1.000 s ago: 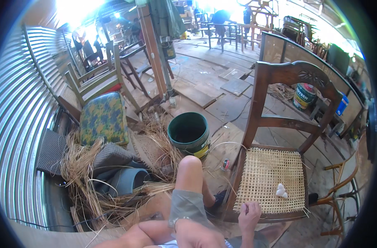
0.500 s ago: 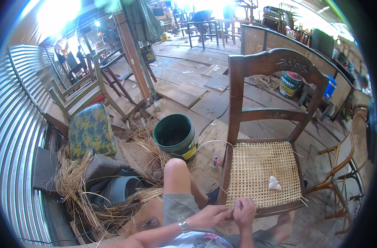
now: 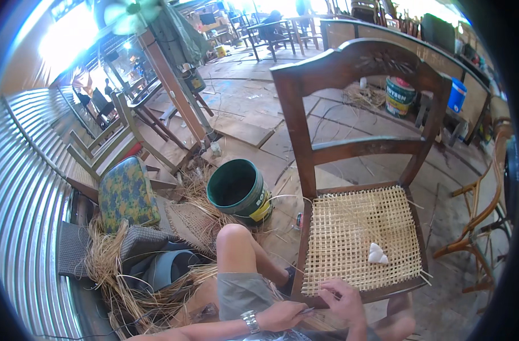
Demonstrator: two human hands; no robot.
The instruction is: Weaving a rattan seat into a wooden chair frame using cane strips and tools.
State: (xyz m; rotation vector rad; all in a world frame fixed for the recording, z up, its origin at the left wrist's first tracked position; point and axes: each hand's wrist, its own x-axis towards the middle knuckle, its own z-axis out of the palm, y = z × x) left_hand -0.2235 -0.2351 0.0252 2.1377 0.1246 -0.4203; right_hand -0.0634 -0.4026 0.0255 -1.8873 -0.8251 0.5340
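A carved dark wooden chair (image 3: 368, 149) stands before me, its seat of woven cane (image 3: 350, 238). Loose strand ends stick out at the seat's sides and front right corner. On the weave lies a small white lump (image 3: 377, 254), its kind unclear. My right hand (image 3: 347, 304) is at the seat's front edge, thumb and fingers bent together; anything between them is too small to make out. Lower and to its left, my left hand (image 3: 282, 316), below a metal wristwatch (image 3: 250, 321), is closed on a thin greyish piece (image 3: 306, 311) poking out past the fingertips.
A green bucket (image 3: 235, 187) stands left of the chair, a pale strand arching from near it to the seat. Bundles of cane strips (image 3: 109, 256) and a camouflage-patterned cushion (image 3: 129, 193) lie farther left. A rattan chair (image 3: 475, 227) is at the right, a paint tin (image 3: 400, 96) behind.
My left hand has drawn back from the seat's edge, and the thin greyish piece now shows in it. My right hand's fingers have loosened a little. The view has shifted.
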